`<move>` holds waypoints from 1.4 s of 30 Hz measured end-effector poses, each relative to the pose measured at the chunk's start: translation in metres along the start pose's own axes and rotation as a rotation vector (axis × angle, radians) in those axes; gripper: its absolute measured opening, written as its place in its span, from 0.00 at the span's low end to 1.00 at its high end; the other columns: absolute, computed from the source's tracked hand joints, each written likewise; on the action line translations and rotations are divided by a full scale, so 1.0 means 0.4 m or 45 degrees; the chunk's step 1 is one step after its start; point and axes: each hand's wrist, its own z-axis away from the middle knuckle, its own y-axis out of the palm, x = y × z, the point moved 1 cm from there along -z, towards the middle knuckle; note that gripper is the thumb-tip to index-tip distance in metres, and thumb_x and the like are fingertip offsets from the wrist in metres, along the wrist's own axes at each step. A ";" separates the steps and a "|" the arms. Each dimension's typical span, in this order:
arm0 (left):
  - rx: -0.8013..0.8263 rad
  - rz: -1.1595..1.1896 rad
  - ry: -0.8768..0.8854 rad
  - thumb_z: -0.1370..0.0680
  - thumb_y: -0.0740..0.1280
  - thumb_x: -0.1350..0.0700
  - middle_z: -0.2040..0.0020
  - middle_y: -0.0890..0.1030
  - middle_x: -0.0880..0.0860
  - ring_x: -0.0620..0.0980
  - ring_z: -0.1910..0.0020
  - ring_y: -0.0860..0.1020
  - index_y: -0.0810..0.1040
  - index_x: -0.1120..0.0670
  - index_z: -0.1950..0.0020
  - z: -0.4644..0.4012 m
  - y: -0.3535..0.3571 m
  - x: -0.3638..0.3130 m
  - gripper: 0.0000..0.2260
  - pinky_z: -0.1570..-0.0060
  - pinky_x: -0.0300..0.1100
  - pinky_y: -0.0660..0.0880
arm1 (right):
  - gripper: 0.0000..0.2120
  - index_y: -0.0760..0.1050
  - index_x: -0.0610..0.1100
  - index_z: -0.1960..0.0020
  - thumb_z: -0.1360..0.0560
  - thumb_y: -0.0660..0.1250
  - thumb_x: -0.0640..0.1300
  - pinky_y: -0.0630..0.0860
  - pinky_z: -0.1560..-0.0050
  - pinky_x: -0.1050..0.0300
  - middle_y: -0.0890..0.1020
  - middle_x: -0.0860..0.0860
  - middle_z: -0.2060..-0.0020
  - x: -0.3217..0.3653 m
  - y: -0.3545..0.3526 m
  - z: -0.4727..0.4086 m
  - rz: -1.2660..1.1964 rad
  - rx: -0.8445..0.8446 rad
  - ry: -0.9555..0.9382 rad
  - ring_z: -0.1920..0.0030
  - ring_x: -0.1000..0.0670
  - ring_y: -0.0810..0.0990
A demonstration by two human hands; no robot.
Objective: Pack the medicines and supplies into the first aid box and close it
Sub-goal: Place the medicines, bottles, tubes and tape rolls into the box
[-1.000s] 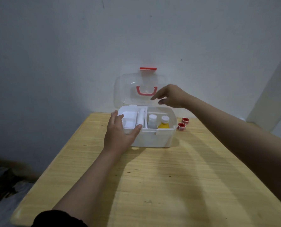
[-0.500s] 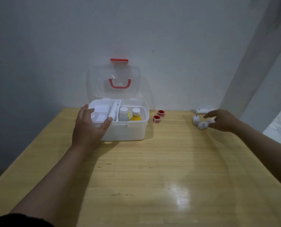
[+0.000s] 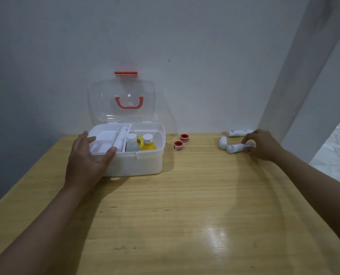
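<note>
The white first aid box [image 3: 145,162] stands open at the back of the table, its clear lid [image 3: 123,101] upright with a red handle. Inside are a white tray [image 3: 103,142], a white bottle [image 3: 132,142] and a yellow bottle [image 3: 148,144]. My left hand [image 3: 85,159] grips the box's front left rim. At the far right lie three white bandage rolls; my right hand [image 3: 263,144] closes its fingers on the nearest roll [image 3: 234,148], which still rests on the table beside a second roll [image 3: 222,142]. The third roll [image 3: 237,132] lies by the wall.
Two red tape rolls [image 3: 178,145] [image 3: 184,137] sit just right of the box. The wooden table [image 3: 175,205] meets a white wall behind and a pillar [image 3: 296,76] at the right; the table's right edge drops to a pale floor.
My right hand swung from over the box to the bandage rolls at the far right and has now settled its fingers on the nearest one. The view turned right. My left hand stayed on the box.
</note>
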 end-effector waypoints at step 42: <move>-0.013 0.019 -0.031 0.29 0.72 0.48 0.27 0.67 0.57 0.58 0.30 0.66 0.71 0.58 0.35 -0.003 0.004 -0.014 0.27 0.38 0.57 0.70 | 0.16 0.81 0.47 0.49 0.36 0.77 0.47 0.68 0.52 0.56 0.82 0.44 0.46 0.005 0.056 -0.013 -0.562 -0.274 0.086 0.49 0.47 0.77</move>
